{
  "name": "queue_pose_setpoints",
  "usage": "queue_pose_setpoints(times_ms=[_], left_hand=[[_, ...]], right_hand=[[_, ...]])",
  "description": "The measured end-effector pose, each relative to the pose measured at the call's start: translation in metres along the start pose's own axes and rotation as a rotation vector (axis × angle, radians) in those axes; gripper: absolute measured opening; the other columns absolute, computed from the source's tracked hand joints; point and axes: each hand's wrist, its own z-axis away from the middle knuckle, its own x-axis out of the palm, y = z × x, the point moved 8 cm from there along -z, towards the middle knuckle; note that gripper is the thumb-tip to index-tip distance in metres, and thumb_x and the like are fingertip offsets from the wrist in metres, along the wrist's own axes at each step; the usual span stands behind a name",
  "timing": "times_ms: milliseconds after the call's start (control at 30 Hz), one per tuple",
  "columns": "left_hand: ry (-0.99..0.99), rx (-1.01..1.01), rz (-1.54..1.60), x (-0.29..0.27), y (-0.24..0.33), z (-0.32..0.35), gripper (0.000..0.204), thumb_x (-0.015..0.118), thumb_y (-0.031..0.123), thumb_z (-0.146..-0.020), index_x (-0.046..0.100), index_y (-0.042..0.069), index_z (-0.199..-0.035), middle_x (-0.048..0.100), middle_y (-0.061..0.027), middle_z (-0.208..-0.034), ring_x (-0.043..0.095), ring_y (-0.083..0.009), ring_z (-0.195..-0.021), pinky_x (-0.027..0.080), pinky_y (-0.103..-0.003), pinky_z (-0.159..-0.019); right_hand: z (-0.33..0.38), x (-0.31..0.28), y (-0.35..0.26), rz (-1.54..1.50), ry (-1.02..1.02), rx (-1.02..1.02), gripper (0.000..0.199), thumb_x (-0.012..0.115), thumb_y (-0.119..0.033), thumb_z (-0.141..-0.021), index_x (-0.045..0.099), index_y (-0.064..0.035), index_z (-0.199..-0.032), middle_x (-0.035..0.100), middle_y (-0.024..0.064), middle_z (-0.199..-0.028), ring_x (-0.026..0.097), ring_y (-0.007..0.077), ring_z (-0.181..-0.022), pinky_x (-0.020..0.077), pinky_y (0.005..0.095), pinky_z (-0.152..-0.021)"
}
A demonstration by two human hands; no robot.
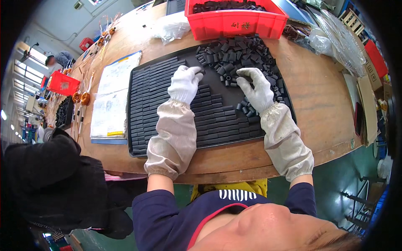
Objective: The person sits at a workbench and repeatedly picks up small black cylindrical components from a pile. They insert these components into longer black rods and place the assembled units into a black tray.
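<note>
A black tray (pixel 229 97) lies on the table in front of me, bearing short black tubes. Rows of black tubes (pixel 161 79) fill its left and near parts, end to end. At its far right is a loose heap of black tubes (pixel 238 52). My left hand (pixel 182 83), in a white glove, is over the rows, its fingers closed on a small black tube (pixel 202 71). My right hand (pixel 256 88), also gloved, hovers at the edge of the heap. Its thumb and forefinger are apart, with nothing visible between them.
A red bin (pixel 234 26) of black pieces stands beyond the tray, beside a clear plastic bag (pixel 171 27). Papers in a blue folder (pixel 111 98) lie left of the tray. Copper coils (pixel 85 98) with wires sit farther left. A person in black (pixel 54 184) is close on my left.
</note>
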Motion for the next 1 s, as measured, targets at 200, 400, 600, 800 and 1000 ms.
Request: queue_pose_setpoints(times_ms=[200,400,600,800,1000], left_hand=[[-0.156,0.07,-0.291,0.025,-0.002,0.007,0.018,0.075,0.022,-0.088,0.08,0.02,-0.105,0.066,-0.0138,-0.11,0.067,-0.0347,-0.104,0.058,-0.048,-0.083],[-0.192,0.058,-0.273,0.022,-0.001,0.006,0.03,0.07,0.013,-0.086,0.078,0.02,-0.114,0.063,-0.0161,-0.116,0.063,-0.0369,-0.109,0.055,-0.047,-0.091],[-0.295,-0.192,0.47,0.009,0.022,0.011,0.056,0.069,0.013,-0.085,0.063,0.019,-0.14,0.057,-0.0152,-0.131,0.054,-0.0317,-0.128,0.046,-0.04,-0.108],[-0.242,-0.333,1.047,0.029,0.018,0.014,0.041,0.059,0.004,-0.098,0.059,0.002,-0.14,0.066,-0.0127,-0.123,0.066,-0.0193,-0.108,0.053,-0.03,-0.1],[-0.357,-0.44,1.158,0.035,0.018,0.017,0.035,0.059,0.016,-0.106,0.059,0.002,-0.138,0.071,-0.0085,-0.109,0.068,-0.0114,-0.085,0.06,-0.03,-0.08]], right_hand=[[-0.004,-0.011,0.008,-0.01,0.073,0.047,0.02,0.073,-0.01,-0.093,0.073,-0.0059,-0.113,0.07,0.0079,-0.102,0.069,0.0179,-0.089,0.0542,0.0298,-0.079],[-0.009,-0.037,0.032,-0.114,0.257,0.162,0.017,0.069,-0.01,-0.099,0.073,-0.0042,-0.114,0.073,0.0072,-0.107,0.067,0.0129,-0.096,0.0542,0.0305,-0.088],[-0.018,-0.057,0.015,0.443,0.264,-0.125,0.016,0.073,-0.011,-0.09,0.074,-0.0128,-0.106,0.071,0.0071,-0.105,0.068,0.0277,-0.1,0.0534,0.0394,-0.091],[-0.014,-0.03,0.009,0.714,0.067,-0.225,0.018,0.079,-0.02,-0.081,0.072,-0.0205,-0.098,0.068,-0.0012,-0.105,0.063,0.0269,-0.105,0.0463,0.0448,-0.095],[-0.012,-0.027,0.004,0.719,0.076,-0.289,0.018,0.077,-0.019,-0.082,0.072,-0.0214,-0.099,0.068,-0.0019,-0.104,0.064,0.0265,-0.104,0.0469,0.0442,-0.094]])
